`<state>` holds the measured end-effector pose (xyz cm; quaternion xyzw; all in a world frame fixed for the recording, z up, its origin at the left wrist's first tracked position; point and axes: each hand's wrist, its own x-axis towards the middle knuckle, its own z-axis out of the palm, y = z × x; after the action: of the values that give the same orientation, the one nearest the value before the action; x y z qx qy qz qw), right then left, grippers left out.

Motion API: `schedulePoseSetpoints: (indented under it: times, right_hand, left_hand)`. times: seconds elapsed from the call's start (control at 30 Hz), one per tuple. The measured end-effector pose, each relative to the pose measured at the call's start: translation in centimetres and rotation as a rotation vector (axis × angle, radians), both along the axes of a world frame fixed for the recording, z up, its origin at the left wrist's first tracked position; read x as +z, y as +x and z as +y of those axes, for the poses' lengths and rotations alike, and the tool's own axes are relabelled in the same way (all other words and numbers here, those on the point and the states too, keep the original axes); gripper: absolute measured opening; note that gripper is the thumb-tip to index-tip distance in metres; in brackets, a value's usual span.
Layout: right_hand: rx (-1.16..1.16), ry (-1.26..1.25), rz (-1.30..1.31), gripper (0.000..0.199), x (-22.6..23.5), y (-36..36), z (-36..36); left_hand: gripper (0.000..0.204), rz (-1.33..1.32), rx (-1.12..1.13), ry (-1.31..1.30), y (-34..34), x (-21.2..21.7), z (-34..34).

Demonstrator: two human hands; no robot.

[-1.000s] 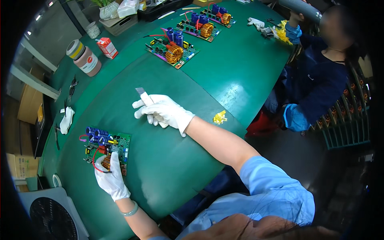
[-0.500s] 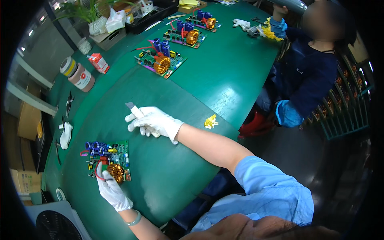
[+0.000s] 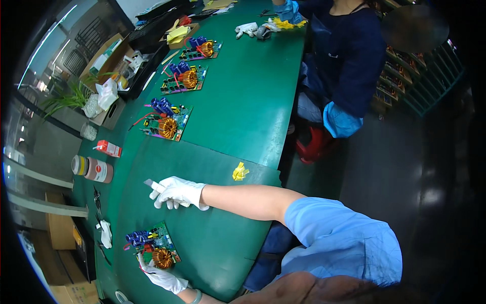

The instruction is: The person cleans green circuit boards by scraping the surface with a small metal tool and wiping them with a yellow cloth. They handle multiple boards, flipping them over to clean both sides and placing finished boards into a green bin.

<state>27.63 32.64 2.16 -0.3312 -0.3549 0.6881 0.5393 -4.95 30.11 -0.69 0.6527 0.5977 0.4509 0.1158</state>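
- Green table (image 3: 243, 101): long top running up-frame; near section has a seam w/ the far section, its right edge drops off to dark floor.
- Co-worker in dark top w/ blue sleeve cover (image 3: 340, 119) sits at the table's right edge, well apart from the person's hands.
- Open green surface lies btwn the two hands and to the right of them, out to the table edge.
- Right hand (image 3: 178, 192), white glove, arm stretched across the near section; fingers curled around a small flat grey strip (image 3: 151, 183) that sticks out up-left of the fist.
- Left hand (image 3: 161, 276), white glove, low at the near-left edge, fingers pinching the lower corner of a circuit board (image 3: 152, 245) (green, blue capacitors, copper coil). Board lies flat on the table, well apart from the right hand.
- Three more boards in a row up the table: nearest (image 3: 166, 121), next (image 3: 183, 80), farthest (image 3: 202, 49), each apart from the others.
- Left edge: white-and-brown can (image 3: 93, 169) on its side, small red box (image 3: 109, 148) just above it.
- Yellow scrap (image 3: 239, 172) near the right edge, beside the seam.
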Motion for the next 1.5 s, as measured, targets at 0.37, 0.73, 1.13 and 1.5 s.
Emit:
schedulePoseSetpoints:
  times: [0.37, 0.73, 1.13, 1.5]
  right_hand:
    - [-0.019, -0.038, 0.028, 0.032, 0.2, -0.4, 0.1]
    - [-0.004, -0.035, 0.004, 0.034, -0.2, -0.3, 0.4]
    - [-0.045, -0.030, 0.016, 0.034, -0.5, -0.5, 0.9]
    - [-0.917, -0.070, 0.352, 0.043, -0.1, 5.1, 3.2]
  left_hand:
    - [0.067, -0.057, 0.039, -0.064, 0.2, 0.2, -0.4]
    - [0.068, -0.161, 0.051, -0.109, 0.3, 0.1, -0.2]
    - [0.069, -0.174, 0.039, -0.111, 0.2, 0.0, -0.3]
    - [0.068, -0.068, 0.030, -0.021, 0.2, -0.1, 0.0]
